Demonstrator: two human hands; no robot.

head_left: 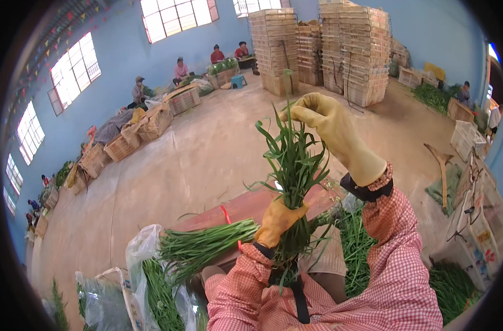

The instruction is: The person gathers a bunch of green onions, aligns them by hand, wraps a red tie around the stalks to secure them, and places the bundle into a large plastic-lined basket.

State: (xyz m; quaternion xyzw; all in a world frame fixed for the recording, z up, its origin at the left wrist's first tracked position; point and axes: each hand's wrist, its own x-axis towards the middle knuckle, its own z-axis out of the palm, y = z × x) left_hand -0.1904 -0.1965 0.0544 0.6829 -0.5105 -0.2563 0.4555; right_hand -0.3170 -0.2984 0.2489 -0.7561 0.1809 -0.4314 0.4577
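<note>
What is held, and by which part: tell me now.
Orange-gloved left grip: the upright bundle of long, flat green leaves, held around its middle. Cream-gloved right grip: beside the bundle's upper tips; whether it pinches any cannot be told.

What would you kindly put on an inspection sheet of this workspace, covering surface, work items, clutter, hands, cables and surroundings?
Surface: reddish board in front of the person, partly covered.
Work items: bunch of green leaves, held upright; bundle of green stalks lying to its left, with a red strip showing on its far and near sides; whether tied, unclear.
Clutter: clear plastic bag at left; loose greens at right.
Hands: both gloved; left hand closed around the bunch; right hand raised near its top, fingers bent, grip unclear.
Cables: nothing seen.
Surroundings: stacked crates, blue wall, seated people along it.
</note>
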